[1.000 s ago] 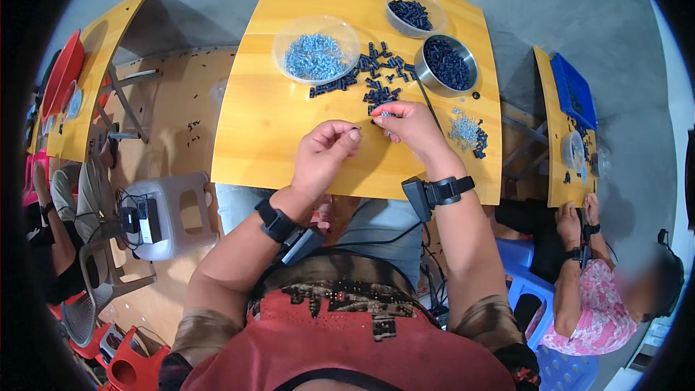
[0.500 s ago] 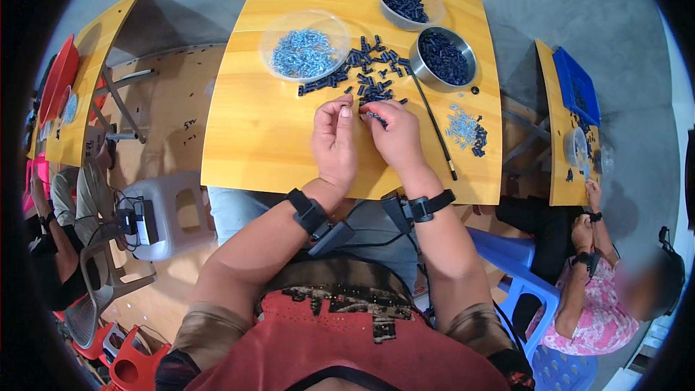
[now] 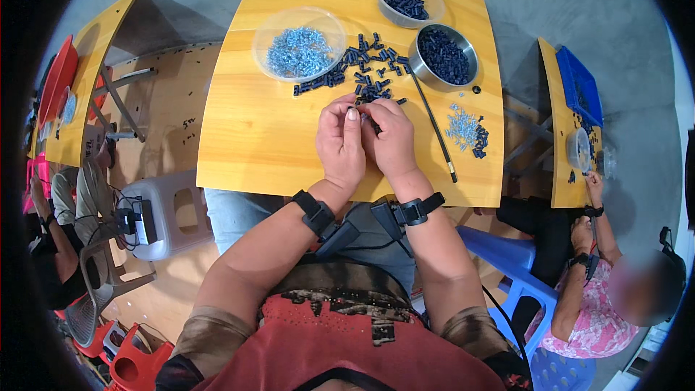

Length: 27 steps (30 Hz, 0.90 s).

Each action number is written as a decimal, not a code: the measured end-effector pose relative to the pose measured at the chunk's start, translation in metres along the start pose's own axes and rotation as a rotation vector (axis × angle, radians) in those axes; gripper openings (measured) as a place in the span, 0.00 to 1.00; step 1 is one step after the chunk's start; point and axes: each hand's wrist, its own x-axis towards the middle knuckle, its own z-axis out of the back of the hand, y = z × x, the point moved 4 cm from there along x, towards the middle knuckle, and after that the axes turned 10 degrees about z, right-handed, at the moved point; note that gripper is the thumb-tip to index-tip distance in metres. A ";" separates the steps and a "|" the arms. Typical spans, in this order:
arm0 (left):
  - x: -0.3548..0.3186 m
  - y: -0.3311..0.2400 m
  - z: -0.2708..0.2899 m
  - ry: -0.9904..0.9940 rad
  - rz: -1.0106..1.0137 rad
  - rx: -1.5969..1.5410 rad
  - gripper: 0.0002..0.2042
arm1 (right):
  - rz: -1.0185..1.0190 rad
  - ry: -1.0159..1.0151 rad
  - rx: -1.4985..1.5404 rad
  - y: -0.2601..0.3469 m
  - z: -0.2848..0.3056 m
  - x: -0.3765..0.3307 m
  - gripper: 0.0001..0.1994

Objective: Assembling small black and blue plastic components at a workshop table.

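Observation:
My left hand (image 3: 340,141) and my right hand (image 3: 393,136) are pressed together over the yellow wooden table (image 3: 253,130), fingertips meeting on a small dark plastic part (image 3: 364,111) that is mostly hidden. Just beyond the fingers lies a loose heap of small black plastic parts (image 3: 362,72). A clear bowl of silver screws (image 3: 300,51) stands at the far left. A metal bowl of black parts (image 3: 443,56) and a clear bowl of black parts (image 3: 407,0) stand at the far right. Both wrists wear black bands.
A thin black rod (image 3: 433,127) lies to the right of my hands, beside a small pile of screws and black parts (image 3: 467,129). Another person (image 3: 615,282) sits at the right by a second table holding a blue tray (image 3: 579,83). A grey stool (image 3: 163,210) stands at the left.
My hands have come closer together and nearer to my body, now pressed side by side on the small part. The view has shifted a little.

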 end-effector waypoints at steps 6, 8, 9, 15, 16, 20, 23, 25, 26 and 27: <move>0.000 0.000 0.002 -0.015 0.021 0.055 0.08 | -0.049 -0.045 0.102 0.001 0.004 0.000 0.07; 0.000 -0.003 0.001 -0.005 -0.009 0.073 0.08 | -0.103 -0.064 0.145 -0.002 0.007 -0.001 0.07; 0.001 -0.002 0.001 -0.005 -0.006 0.074 0.08 | -0.127 -0.105 0.184 -0.005 0.009 -0.002 0.06; 0.001 0.000 0.000 -0.004 -0.020 0.068 0.08 | -0.256 -0.158 0.328 -0.011 0.015 -0.006 0.07; 0.001 0.001 0.000 0.000 0.002 0.029 0.08 | -0.282 -0.153 0.362 -0.011 0.015 -0.006 0.07; 0.003 0.002 0.001 -0.041 -0.010 0.016 0.05 | -0.324 -0.194 0.493 -0.015 0.013 -0.009 0.08; 0.003 0.001 0.000 -0.038 -0.028 0.009 0.05 | -0.281 -0.227 0.554 -0.018 0.014 -0.011 0.08; 0.003 0.001 0.000 -0.038 -0.024 0.018 0.05 | -0.337 -0.237 0.585 -0.022 0.015 -0.013 0.09; 0.003 0.001 0.000 -0.038 -0.023 0.026 0.05 | -0.339 -0.235 0.585 -0.022 0.015 -0.013 0.09; 0.002 0.001 0.001 -0.039 -0.021 0.027 0.05 | -0.341 -0.239 0.586 -0.022 0.015 -0.013 0.09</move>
